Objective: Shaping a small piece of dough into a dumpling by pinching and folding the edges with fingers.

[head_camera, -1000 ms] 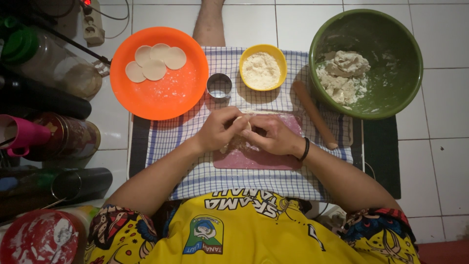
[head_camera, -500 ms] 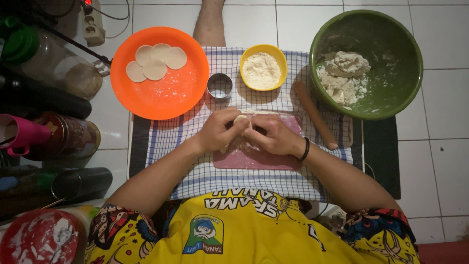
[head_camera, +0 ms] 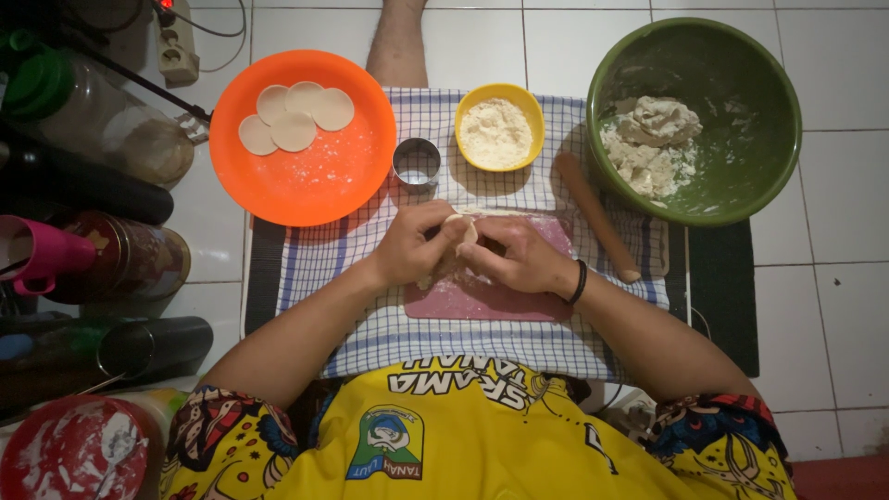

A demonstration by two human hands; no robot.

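My left hand (head_camera: pixel 414 245) and my right hand (head_camera: pixel 515 256) meet over a pink board (head_camera: pixel 482 298), both pinching a small pale piece of dough (head_camera: pixel 463 230) between the fingertips. The board lies on a blue-checked cloth (head_camera: pixel 315 268). A black band circles my right wrist. A round metal cutter (head_camera: pixel 417 165) stands just beyond my left hand. A wooden rolling pin (head_camera: pixel 597 217) lies to the right of my right hand.
An orange plate (head_camera: pixel 306 176) with several cut dough rounds (head_camera: pixel 294 116) sits at the back left. A yellow bowl of flour (head_camera: pixel 498 128) and a green bowl with dough lumps (head_camera: pixel 732 157) stand behind. Bottles and jars (head_camera: pixel 93 139) crowd the left edge.
My fingers have shifted slightly on the dough piece; both hands stay over the pink board. Nothing else has moved.
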